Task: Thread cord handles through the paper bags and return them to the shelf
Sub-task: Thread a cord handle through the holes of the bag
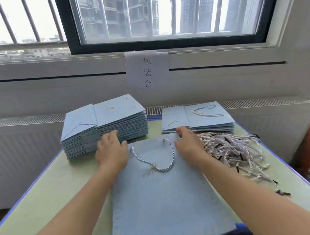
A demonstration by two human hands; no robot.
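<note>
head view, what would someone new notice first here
The eye lands first on the two hands, left hand and right hand, at the far edge of a flat blue paper bag in the middle of the table, a twisted cord handle looping across it. A tall stack of blue bags sits at the back left, a lower stack at the back right, and a tangled pile of loose cords lies right of the hands.

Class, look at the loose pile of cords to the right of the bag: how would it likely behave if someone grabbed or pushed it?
The cord pile is thin twisted strands lying every which way, so it is probably floppy and light. The strands cross and overlap, so lifting one would likely drag others along. Some already trail toward the table edge, so a push might spill them off.
</note>
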